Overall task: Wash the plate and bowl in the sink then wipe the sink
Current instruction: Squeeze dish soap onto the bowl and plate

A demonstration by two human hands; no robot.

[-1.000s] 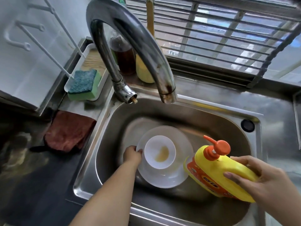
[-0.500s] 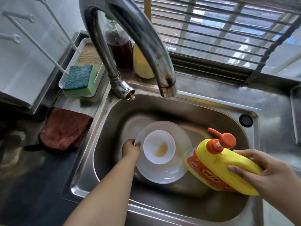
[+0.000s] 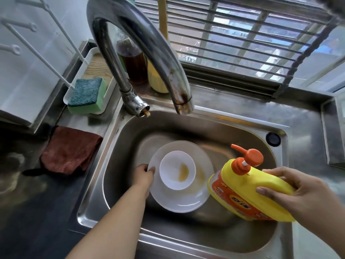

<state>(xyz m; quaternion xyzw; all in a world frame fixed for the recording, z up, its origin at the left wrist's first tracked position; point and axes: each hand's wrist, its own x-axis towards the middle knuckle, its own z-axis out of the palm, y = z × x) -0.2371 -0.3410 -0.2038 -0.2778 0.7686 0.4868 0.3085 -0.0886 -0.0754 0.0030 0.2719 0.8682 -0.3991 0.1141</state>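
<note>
A white plate [image 3: 179, 200] lies in the steel sink [image 3: 214, 128], and a small white bowl [image 3: 173, 176] with a brownish smear stands on it. My left hand [image 3: 143, 174] grips the plate's left rim. My right hand [image 3: 306, 195] holds a yellow detergent bottle [image 3: 248, 193] with an orange pump, tilted over the sink's right side with the pump spout pointing toward the dishes. The bottle's lower end overlaps the plate's right edge.
A curved steel tap [image 3: 149, 45] arches over the sink's back. A green-and-blue sponge [image 3: 86, 95] sits in a white tray at the back left. A reddish-brown cloth [image 3: 71, 149] lies on the counter left of the sink. Bottles stand by the barred window.
The view has shifted slightly. The detergent bottle has risen a little and edged closer to the plate. My left hand keeps its hold on the plate's rim.
</note>
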